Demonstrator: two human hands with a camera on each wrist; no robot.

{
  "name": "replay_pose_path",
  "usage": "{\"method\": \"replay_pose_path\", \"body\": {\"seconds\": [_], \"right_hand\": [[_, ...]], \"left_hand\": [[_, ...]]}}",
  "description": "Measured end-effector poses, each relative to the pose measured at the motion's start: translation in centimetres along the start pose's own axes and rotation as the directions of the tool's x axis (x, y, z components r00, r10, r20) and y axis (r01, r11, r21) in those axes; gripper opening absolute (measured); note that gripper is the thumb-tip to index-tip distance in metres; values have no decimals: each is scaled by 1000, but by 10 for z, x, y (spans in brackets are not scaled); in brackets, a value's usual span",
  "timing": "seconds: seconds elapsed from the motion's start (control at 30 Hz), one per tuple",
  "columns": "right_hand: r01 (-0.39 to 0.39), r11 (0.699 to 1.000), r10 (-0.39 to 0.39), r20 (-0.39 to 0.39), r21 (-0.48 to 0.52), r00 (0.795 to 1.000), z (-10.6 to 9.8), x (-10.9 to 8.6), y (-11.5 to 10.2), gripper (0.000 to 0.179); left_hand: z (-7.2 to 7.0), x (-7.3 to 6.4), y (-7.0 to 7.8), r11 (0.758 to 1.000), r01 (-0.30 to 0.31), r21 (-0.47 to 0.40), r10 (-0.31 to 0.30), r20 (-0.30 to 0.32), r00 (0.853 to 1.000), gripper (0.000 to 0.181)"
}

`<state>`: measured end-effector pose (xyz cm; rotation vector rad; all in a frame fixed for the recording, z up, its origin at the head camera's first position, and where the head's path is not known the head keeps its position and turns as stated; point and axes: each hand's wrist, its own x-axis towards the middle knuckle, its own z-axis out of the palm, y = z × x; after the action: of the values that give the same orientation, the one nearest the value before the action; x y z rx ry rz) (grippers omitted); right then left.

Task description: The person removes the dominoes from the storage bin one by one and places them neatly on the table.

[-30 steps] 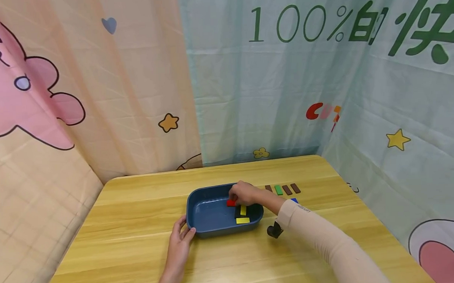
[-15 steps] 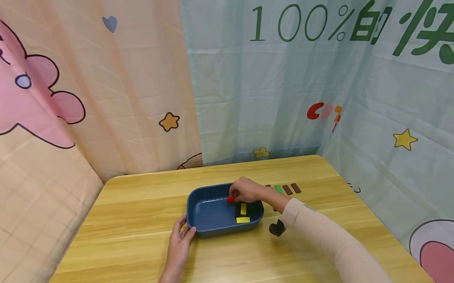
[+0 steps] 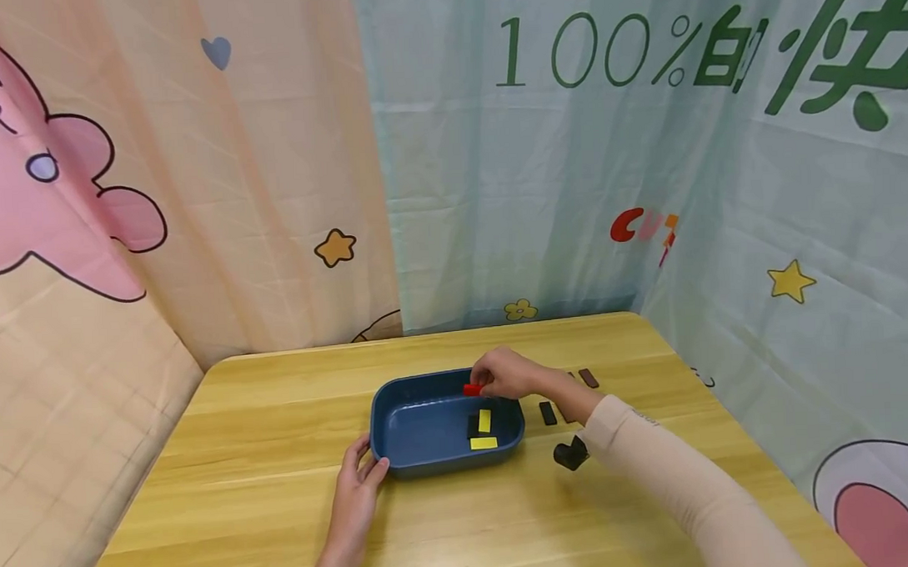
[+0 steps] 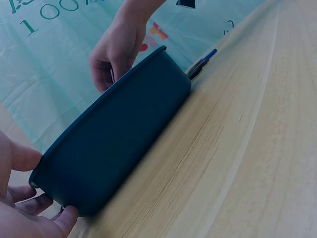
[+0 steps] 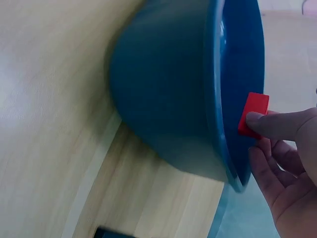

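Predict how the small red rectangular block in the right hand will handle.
The red rectangular block, perhaps plastic, seems stiff: its edges look straight though pinched by the right hand. Probably light, given its small size. Flat faces suggest it won't roll.

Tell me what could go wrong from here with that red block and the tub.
The red block, pinched in the right hand, might slip or catch the tub's rim. The right forearm reaches across near the black block on the table, so it could nudge it. The left hand holds only one end, so a knock might swivel the tub.
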<state>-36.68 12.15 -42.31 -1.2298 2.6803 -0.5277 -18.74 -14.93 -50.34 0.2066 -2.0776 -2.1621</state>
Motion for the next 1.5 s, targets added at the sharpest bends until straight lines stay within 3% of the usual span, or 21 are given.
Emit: {"method": "replay_pose_path", "body": {"seconds": [0.5,0.9,1.5], "right_hand": [[-6,997,13,-94,79,996,-14,-29,14,10],[-44,974,80,-160,221,984,-12,-55,31,9],[-174,917,255,-193,358,947,-3,-84,45,9]], "left_hand": [[-1,1,1,1000,-3,5,3,19,1000,54],[0,0,3,1000,5,17,-5,14,1000,55],[0,-1,4,1000,2,14,-2,6,1000,54]]}}
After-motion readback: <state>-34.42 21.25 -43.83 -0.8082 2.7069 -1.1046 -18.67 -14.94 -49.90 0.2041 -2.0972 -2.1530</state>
